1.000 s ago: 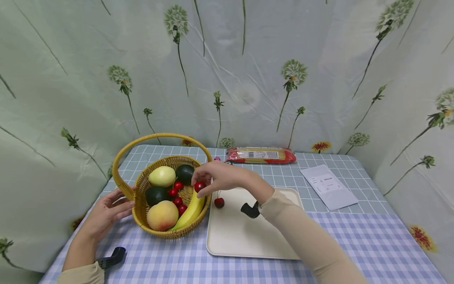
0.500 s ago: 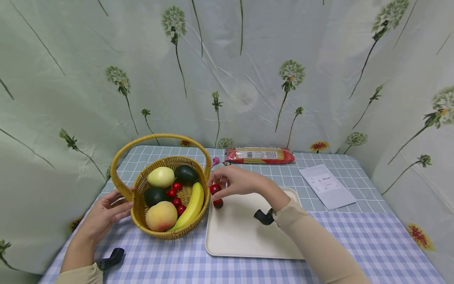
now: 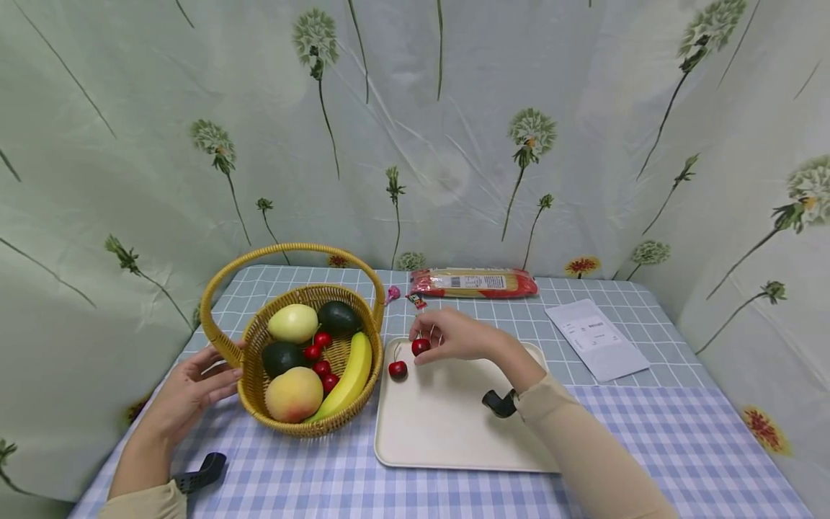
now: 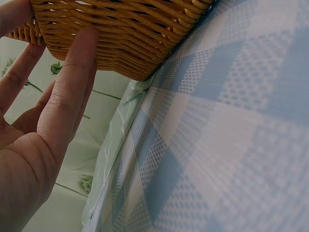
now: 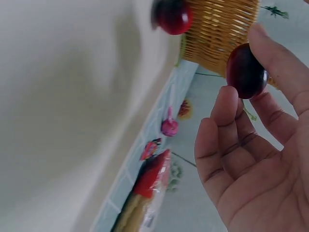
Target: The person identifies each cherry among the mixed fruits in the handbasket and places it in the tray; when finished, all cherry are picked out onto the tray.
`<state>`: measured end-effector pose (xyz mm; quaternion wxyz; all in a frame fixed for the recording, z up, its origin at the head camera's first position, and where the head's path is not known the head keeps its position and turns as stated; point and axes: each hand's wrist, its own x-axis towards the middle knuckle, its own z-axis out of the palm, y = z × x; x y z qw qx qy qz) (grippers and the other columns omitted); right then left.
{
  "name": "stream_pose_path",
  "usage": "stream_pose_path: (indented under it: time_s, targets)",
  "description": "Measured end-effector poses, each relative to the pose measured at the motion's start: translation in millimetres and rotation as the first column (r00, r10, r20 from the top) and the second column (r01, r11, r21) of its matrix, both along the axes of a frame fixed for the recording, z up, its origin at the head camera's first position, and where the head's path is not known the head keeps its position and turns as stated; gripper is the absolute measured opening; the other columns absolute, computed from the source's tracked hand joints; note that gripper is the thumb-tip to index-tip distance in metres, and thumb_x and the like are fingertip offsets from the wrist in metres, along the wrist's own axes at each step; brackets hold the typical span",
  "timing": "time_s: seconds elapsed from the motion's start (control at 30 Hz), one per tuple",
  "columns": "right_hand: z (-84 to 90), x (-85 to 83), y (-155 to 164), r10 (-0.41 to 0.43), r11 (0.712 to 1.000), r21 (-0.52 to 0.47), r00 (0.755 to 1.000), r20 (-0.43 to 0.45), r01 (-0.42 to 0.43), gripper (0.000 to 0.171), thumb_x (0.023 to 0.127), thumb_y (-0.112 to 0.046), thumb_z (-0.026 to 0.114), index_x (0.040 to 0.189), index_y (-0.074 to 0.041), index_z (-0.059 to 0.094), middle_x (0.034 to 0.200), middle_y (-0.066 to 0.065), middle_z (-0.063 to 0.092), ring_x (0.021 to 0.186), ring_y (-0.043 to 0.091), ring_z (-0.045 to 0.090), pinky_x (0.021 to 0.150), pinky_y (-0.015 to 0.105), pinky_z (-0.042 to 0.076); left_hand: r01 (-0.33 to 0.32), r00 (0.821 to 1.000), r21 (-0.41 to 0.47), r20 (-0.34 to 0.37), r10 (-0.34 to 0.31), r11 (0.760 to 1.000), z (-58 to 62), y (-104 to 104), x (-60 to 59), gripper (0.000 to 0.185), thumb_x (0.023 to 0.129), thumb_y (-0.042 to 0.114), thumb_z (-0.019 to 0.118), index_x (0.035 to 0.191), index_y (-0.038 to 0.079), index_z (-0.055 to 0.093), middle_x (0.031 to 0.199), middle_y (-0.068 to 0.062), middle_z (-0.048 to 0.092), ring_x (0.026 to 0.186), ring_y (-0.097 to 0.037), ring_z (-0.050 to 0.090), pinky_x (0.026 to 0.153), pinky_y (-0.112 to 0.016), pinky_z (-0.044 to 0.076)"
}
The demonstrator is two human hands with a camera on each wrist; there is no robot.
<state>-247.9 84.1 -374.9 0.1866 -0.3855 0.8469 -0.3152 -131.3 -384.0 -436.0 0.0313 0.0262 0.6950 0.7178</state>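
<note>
My right hand (image 3: 457, 336) pinches a dark red cherry (image 3: 420, 347) between thumb and fingers, above the upper left part of a cream tray (image 3: 454, 432). Another cherry (image 3: 398, 370) with a stem lies on the tray near its left edge. The right wrist view shows the held cherry (image 5: 246, 71) at the fingertips. My left hand (image 3: 184, 396) touches the left side of a yellow wicker basket (image 3: 311, 429), its fingers fairly straight at the weave (image 4: 125, 48) in the left wrist view. In the basket lie a peach (image 3: 294, 395), a banana (image 3: 350, 382) and several small red cherries (image 3: 320, 368).
The basket also holds a pale yellow fruit (image 3: 293, 323) and two dark green fruits, one an avocado shape (image 3: 340, 318). Behind the tray are a red-ended pasta packet (image 3: 476, 282), a pink lollipop (image 3: 393, 293) and a small wrapped candy (image 3: 416, 300). A white envelope (image 3: 596, 339) lies right.
My right hand has carried the cherry from over the basket's banana rightward to above the tray. The left hand has stayed at the basket's side.
</note>
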Motion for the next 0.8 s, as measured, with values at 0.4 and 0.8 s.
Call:
stream_pose_path:
  time_s: [0.4,0.8]
  targets:
    - [-28.6,-5.2,5.1,-0.042,0.997,0.064,0.999,0.019,0.041,0.030,0.091,-0.031,0.089,0.109,-0.017,0.070,0.090,-0.002,0.065,0.080,0.009,0.056,0.073,0.023,0.048,0.020,1.000,0.016,-0.022,-0.020,1.000,-0.9,0.9,1.0,0.047,0.104,-0.007,0.062,0.141,0.020,0.069,0.125,0.013,0.071,0.112,-0.002,0.072,0.084,-0.029,0.067]
    - [-46.8,-10.2,-1.3,-0.013,0.995,0.095,0.999,0.044,0.009,0.029,0.090,-0.029,0.089,0.106,-0.015,0.069,0.088,-0.005,0.065,0.079,0.008,0.056,0.071,0.022,0.048,0.006,1.000,-0.013,-0.008,-0.006,1.000,-0.1,1.3,0.9,0.046,0.104,-0.004,0.063,0.141,0.023,0.069,0.126,0.015,0.070,0.111,-0.002,0.071,0.084,-0.029,0.067]
